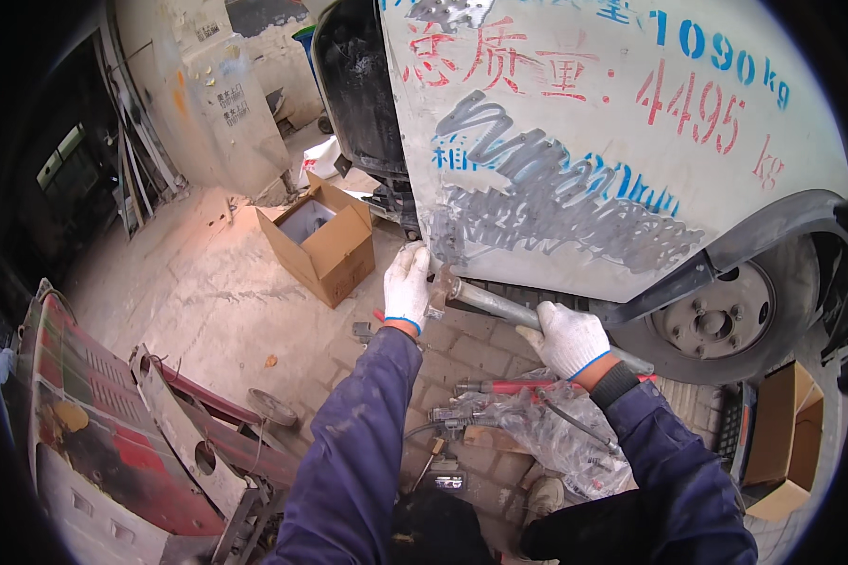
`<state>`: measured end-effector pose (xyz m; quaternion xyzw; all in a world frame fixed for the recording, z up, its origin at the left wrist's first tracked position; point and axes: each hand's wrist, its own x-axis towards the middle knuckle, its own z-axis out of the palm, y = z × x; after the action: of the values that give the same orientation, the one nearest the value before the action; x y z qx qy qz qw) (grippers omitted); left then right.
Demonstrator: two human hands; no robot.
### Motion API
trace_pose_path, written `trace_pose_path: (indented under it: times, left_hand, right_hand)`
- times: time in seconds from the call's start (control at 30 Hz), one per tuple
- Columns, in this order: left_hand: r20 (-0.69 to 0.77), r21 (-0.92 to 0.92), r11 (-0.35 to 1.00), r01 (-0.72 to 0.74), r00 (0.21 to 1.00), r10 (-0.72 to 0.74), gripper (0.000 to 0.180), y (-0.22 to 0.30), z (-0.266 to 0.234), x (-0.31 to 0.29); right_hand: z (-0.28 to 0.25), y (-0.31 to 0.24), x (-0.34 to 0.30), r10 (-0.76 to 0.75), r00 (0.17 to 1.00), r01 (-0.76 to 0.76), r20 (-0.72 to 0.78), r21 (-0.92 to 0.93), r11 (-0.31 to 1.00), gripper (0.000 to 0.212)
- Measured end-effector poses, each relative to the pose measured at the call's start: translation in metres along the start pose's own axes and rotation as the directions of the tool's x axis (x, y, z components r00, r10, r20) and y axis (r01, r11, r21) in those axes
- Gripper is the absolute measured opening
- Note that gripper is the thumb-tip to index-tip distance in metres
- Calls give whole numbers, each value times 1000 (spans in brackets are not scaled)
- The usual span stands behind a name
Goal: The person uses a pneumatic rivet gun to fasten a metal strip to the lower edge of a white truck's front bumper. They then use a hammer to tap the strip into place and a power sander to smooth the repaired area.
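Observation:
My right hand (573,341), in a white glove with a blue cuff, is wrapped round the grey pipe-like handle of a hammer (499,306). The rusty hammer head (440,290) is close to the lower front corner of a white vehicle door (485,259). My left hand (407,287), gloved the same way, is raised at that corner, its fingers bent and close together. Whatever they may grip is hidden. Red and blue stencilled marks and a grey scribble cover the door.
An opened cardboard box (325,245) stands on the floor ahead. At right are a wheel (716,320) and another box (787,438). Clear plastic sheeting (575,443), a red bar (509,385) and a screwdriver (431,460) lie near my feet. Worn red body panels (113,443) lean at left.

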<state>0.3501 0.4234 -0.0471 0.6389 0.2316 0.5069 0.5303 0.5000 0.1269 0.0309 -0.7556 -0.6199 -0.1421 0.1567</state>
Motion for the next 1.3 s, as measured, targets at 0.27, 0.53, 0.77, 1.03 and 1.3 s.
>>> trace_pose_path:
  times: [0.27, 0.53, 0.77, 1.03, 1.3]
  left_hand:
    - [22, -12, 1000, 4, 1000, -4, 35, -9, -3, 1]
    - [22, -74, 997, 30, 999, -28, 34, -15, -2, -3]
    - [35, 28, 998, 49, 998, -50, 35, 35, 3, -4]
    - [-238, 660, 720, -216, 848, 473, 73, 157, 44, 7]
    - [198, 784, 364, -503, 758, 621, 105, 190, 83, 30]
  right_hand:
    - [3, 3, 3, -16, 1000, 16, 16, 23, 1000, 46]
    - [6, -2, 7, 13, 1000, -14, 23, 38, 999, 46]
    - [-7, 1, -8, -18, 996, 26, -83, 109, 994, 44]
    - [-11, 10, -28, 149, 979, -116, -139, 219, 969, 42]
    - [-24, 8, -32, 241, 947, -145, -214, 387, 911, 38]
